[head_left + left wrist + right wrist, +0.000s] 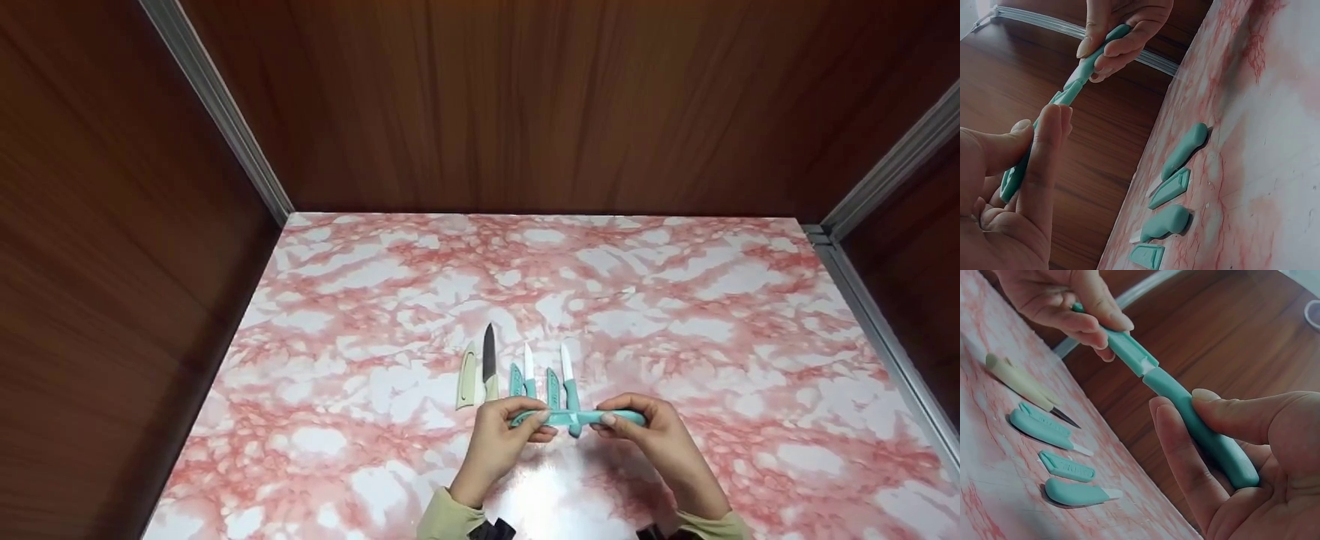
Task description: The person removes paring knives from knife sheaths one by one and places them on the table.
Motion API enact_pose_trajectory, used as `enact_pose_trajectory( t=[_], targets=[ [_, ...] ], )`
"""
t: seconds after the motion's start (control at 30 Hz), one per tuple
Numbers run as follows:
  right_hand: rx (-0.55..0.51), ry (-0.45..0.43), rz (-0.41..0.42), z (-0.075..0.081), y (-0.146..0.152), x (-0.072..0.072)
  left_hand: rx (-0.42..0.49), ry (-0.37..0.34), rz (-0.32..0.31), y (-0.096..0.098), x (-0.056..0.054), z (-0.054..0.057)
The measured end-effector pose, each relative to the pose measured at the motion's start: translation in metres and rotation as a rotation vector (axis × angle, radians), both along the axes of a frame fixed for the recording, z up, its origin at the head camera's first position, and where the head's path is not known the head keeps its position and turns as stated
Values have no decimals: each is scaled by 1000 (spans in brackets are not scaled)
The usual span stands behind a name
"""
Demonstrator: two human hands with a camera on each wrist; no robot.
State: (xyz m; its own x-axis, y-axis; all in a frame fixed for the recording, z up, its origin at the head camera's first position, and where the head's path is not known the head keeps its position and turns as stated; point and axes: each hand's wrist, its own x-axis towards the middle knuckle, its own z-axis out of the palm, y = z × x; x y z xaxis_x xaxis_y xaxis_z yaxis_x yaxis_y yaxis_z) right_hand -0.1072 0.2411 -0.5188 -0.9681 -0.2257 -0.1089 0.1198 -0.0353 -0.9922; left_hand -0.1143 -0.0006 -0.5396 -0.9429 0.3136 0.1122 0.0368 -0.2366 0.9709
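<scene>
Above the table, both hands hold a teal-handled knife, level, with its blade mostly inside a teal sheath. My left hand pinches the sheath between thumb and fingers. The knife handle is gripped by my right hand, thumb on top. In the right wrist view a sliver of white blade shows where sheath and handle meet. Beyond the hands lie two teal-handled knives with white blades, one left and one right, each beside a teal sheath.
Left of these lie a knife with a dark blade and pale green handle, and its pale green sheath. The table has a red-and-white marbled top. Brown wood panels with metal edge rails stand around it.
</scene>
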Motion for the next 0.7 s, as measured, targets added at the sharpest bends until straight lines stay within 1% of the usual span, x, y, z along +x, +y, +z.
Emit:
enact_pose_trajectory(
  t=[0.2, 0.5, 0.7],
  targets=[
    [4, 15, 24, -1, 3, 0, -13, 19, -25, -3, -1, 1],
    [5, 15, 7, 1, 0, 0, 5, -22, 3, 0, 1, 0],
    [4, 22, 23, 2, 1, -1, 2, -12, -10, -3, -1, 2]
  ],
)
